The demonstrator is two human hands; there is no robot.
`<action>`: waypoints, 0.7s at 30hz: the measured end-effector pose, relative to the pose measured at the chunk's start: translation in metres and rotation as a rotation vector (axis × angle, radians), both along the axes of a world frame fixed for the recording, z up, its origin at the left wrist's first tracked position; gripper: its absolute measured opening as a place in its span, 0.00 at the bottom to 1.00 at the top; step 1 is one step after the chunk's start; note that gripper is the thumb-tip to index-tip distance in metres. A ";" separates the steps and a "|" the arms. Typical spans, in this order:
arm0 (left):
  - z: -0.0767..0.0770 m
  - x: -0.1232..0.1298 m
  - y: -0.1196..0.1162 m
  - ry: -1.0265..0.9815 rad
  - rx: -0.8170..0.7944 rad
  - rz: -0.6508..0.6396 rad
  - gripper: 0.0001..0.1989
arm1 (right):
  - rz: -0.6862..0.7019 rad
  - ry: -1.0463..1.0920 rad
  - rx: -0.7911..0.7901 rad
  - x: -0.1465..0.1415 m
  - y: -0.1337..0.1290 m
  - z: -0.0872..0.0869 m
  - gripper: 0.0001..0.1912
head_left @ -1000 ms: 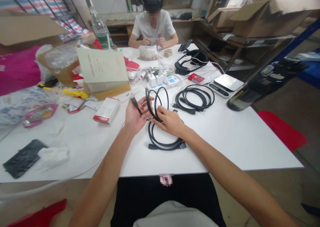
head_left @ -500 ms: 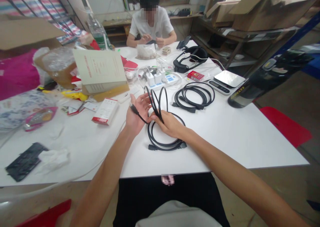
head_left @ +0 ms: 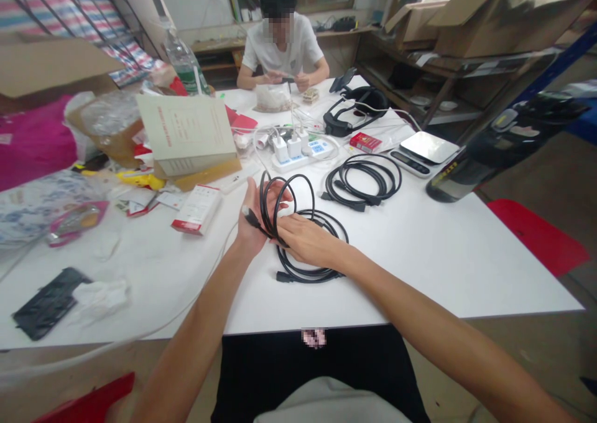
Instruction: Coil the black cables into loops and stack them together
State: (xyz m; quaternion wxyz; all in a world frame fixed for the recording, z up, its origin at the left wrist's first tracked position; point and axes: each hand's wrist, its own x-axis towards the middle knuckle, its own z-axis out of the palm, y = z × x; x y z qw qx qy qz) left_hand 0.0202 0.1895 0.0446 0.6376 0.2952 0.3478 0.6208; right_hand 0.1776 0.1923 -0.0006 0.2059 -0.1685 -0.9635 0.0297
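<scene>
A black cable point(head_left: 263, 206) with a plug on its end hangs in upright loops between my hands, just above the table. My left hand point(head_left: 252, 224) is palm up behind the loops, its thumb raised and its fingers curled round them; the plug end lies across its palm. My right hand point(head_left: 303, 239) is closed on the bottom of the loops from the right, its fingertips partly hidden. Under it a second coiled black cable point(head_left: 310, 278) lies on the table, partly covered by my right hand. Another coiled black cable point(head_left: 395, 190) rests farther right.
Behind the coils lies a white power strip point(head_left: 298, 160) with chargers. A kitchen scale point(head_left: 426, 147) and a dark bottle point(head_left: 459, 171) stand right. Left are a red-and-white box point(head_left: 196, 210), a standing booklet point(head_left: 191, 127) and a black package point(head_left: 49, 302). A person point(head_left: 284, 46) sits opposite.
My right hand has moved slightly down and left, bringing the cable loops against my left palm. The loops lean farther left. The person opposite now holds a dark object.
</scene>
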 end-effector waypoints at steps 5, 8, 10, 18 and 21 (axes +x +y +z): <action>-0.002 0.001 0.003 0.041 0.025 0.067 0.26 | -0.135 0.228 -0.240 0.005 -0.001 0.004 0.07; -0.007 0.003 0.005 0.068 0.063 0.102 0.23 | -0.244 0.490 -0.469 0.012 -0.002 0.012 0.11; -0.009 0.004 0.003 0.066 0.128 0.084 0.20 | -0.275 0.641 -0.571 0.015 -0.003 0.015 0.13; 0.006 -0.002 -0.016 0.003 0.101 -0.251 0.12 | -0.391 1.078 -0.741 0.010 0.001 0.025 0.22; 0.008 -0.007 -0.015 -0.019 0.108 -0.164 0.14 | -0.413 1.264 -0.772 0.011 0.007 0.032 0.23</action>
